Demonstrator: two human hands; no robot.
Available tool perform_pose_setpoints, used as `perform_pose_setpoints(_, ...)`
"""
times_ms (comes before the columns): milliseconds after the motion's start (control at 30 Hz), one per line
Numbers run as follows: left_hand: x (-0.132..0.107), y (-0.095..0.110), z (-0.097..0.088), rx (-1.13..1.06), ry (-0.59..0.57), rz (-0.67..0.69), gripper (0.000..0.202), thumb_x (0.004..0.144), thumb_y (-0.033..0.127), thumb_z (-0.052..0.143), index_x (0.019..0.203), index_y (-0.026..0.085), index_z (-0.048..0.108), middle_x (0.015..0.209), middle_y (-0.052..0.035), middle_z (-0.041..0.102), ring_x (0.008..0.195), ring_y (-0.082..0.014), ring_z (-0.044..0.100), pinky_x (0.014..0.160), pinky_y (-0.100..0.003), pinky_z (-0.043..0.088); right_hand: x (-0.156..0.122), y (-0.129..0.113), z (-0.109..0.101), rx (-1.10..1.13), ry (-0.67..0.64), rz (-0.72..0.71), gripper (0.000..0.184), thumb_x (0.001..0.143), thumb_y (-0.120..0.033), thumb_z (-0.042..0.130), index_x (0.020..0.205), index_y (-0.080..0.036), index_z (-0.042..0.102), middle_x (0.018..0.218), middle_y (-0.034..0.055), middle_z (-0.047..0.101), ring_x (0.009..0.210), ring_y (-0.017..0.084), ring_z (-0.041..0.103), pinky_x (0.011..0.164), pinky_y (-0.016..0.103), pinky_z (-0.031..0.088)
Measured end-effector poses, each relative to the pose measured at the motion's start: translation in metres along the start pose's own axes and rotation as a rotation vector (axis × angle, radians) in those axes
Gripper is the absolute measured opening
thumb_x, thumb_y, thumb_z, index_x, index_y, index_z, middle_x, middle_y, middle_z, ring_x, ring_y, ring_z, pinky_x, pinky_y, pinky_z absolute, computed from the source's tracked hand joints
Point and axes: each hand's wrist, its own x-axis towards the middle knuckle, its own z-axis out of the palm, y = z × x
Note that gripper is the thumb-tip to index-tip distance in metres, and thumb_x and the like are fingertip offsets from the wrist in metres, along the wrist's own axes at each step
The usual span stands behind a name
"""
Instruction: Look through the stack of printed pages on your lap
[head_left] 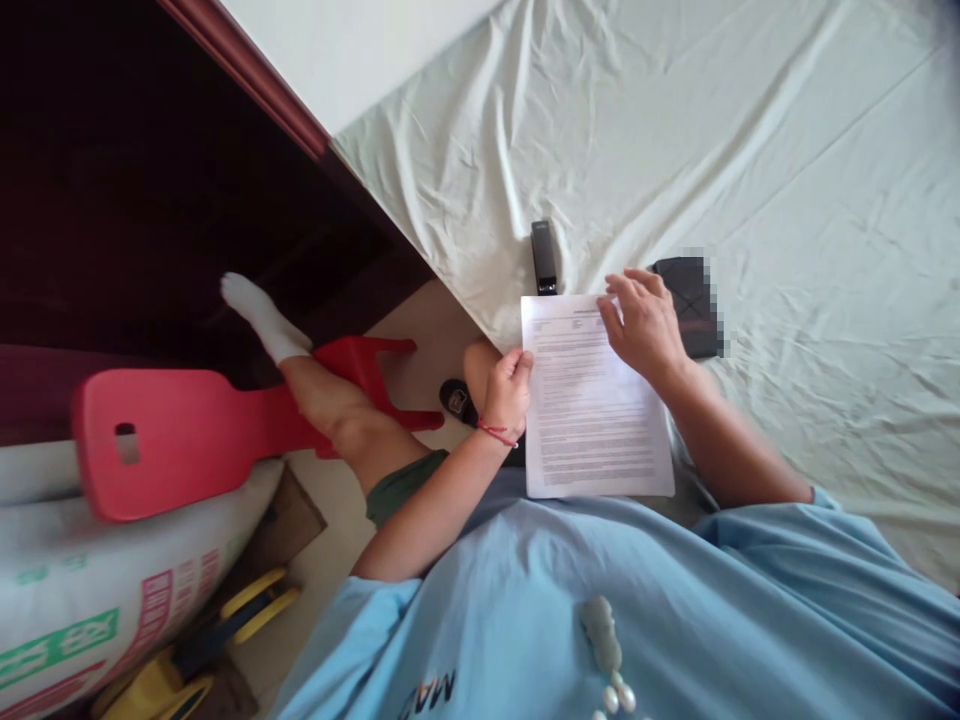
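A stack of printed paper sheets (592, 410) lies in front of my body, its lower edge close to my blue shirt. My left hand (510, 390) pinches the left edge of the sheets between thumb and fingers. Over the upper right corner of the page is my right hand (641, 315), fingers apart and slightly bent; whether its fingertips touch the paper I cannot tell. Just beyond the top edge of the sheets lies a black stapler (544, 258). A dark, flat case (682, 300) rests to the right, partly behind my right hand and partly blurred out.
A pale, wrinkled sheet (750, 150) covers the bed. To the left, a red plastic chair (172, 435) stands on the floor under my stretched leg. A large white printed sack (112, 580) and a yellow and black object (202, 640) sit at the lower left.
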Motion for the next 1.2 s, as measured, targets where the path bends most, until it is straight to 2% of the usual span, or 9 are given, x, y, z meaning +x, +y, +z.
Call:
perform_pose_setpoints(100,-0.01,-0.002,-0.004,-0.015,-0.045,0.008,0.058,0.081,0.072,0.083,0.094,0.017,0.071,0.087,-0.0042,0.076,0.089,-0.0199,0.072,0.079,-0.029,0.055,-0.013,0.002,0.007,-0.015,0.001,0.015,0.037,0.11,-0.039,0.043,0.119,-0.021,0.074,0.112,0.0167,0.076,0.135,0.039,0.059,0.114,0.064,0.048)
perform_pose_setpoints(233,-0.016,0.001,-0.01,-0.028,-0.034,-0.017,0.061,0.077,0.074,0.085,0.093,0.017,0.069,0.087,-0.0033,0.076,0.088,-0.0194,0.072,0.08,-0.029,0.054,-0.016,-0.001,0.016,0.012,0.015,0.006,0.034,0.11,-0.039,0.045,0.102,-0.023,0.074,0.109,0.0142,0.072,0.123,0.035,0.06,0.108,0.058,0.052)
perform_pose_setpoints(400,-0.023,0.001,-0.018,0.096,-0.02,0.042,0.054,0.088,0.071,0.077,0.094,0.018,0.067,0.088,-0.0014,0.073,0.082,-0.0152,0.065,0.078,-0.026,0.051,-0.014,0.0,0.017,0.077,0.075,-0.028,0.033,0.11,-0.036,0.046,0.091,-0.026,0.072,0.097,0.0109,0.069,0.11,0.032,0.06,0.101,0.056,0.055)
perform_pose_setpoints(633,-0.039,-0.01,-0.023,0.226,-0.138,-0.006,0.054,0.092,0.066,0.077,0.113,0.016,0.077,0.107,-0.01,0.08,0.1,-0.0239,0.073,0.094,-0.034,0.056,-0.017,0.005,0.012,0.116,0.108,-0.003,0.033,0.11,-0.038,0.046,0.094,-0.027,0.073,0.097,0.0112,0.069,0.113,0.033,0.062,0.105,0.06,0.053)
perform_pose_setpoints(767,-0.042,-0.016,-0.025,0.269,-0.162,-0.075,0.064,0.09,0.076,0.072,0.099,0.014,0.083,0.1,-0.012,0.082,0.095,-0.0266,0.075,0.092,-0.039,0.058,-0.017,0.002,0.01,0.122,0.068,0.021,0.031,0.109,-0.036,0.046,0.104,-0.027,0.075,0.103,0.0117,0.07,0.12,0.035,0.061,0.109,0.062,0.051)
perform_pose_setpoints(867,-0.04,-0.018,-0.026,0.185,-0.149,-0.181,0.072,0.083,0.083,0.073,0.095,0.013,0.084,0.096,-0.0129,0.082,0.091,-0.028,0.077,0.089,-0.041,0.06,-0.018,-0.001,0.008,0.109,0.062,0.011,0.03,0.107,-0.03,0.046,0.118,-0.029,0.075,0.118,0.0129,0.07,0.132,0.037,0.056,0.113,0.063,0.048)
perform_pose_setpoints(933,-0.038,-0.019,-0.026,0.09,-0.128,-0.261,0.075,0.076,0.085,0.079,0.094,0.012,0.084,0.096,-0.0144,0.082,0.091,-0.0296,0.078,0.089,-0.044,0.062,-0.019,-0.002,0.009,0.099,0.042,-0.018,0.031,0.107,-0.027,0.046,0.117,-0.03,0.075,0.117,0.0121,0.07,0.134,0.036,0.055,0.113,0.062,0.047)
perform_pose_setpoints(1033,-0.037,-0.02,-0.026,-0.044,-0.109,-0.331,0.074,0.069,0.08,0.088,0.095,0.011,0.083,0.098,-0.0159,0.082,0.099,-0.0329,0.079,0.097,-0.047,0.063,-0.02,0.001,0.014,0.089,-0.045,-0.058,0.03,0.105,-0.025,0.048,0.106,-0.029,0.078,0.106,0.0112,0.071,0.123,0.034,0.059,0.106,0.058,0.051)
perform_pose_setpoints(1200,-0.041,-0.025,-0.025,-0.159,-0.112,-0.376,0.072,0.07,0.075,0.091,0.103,0.011,0.082,0.101,-0.0166,0.083,0.117,-0.039,0.077,0.106,-0.052,0.062,-0.02,0.009,0.02,0.074,-0.136,-0.044,0.029,0.105,-0.029,0.051,0.106,-0.026,0.08,0.109,0.0123,0.072,0.111,0.032,0.059,0.099,0.054,0.052)
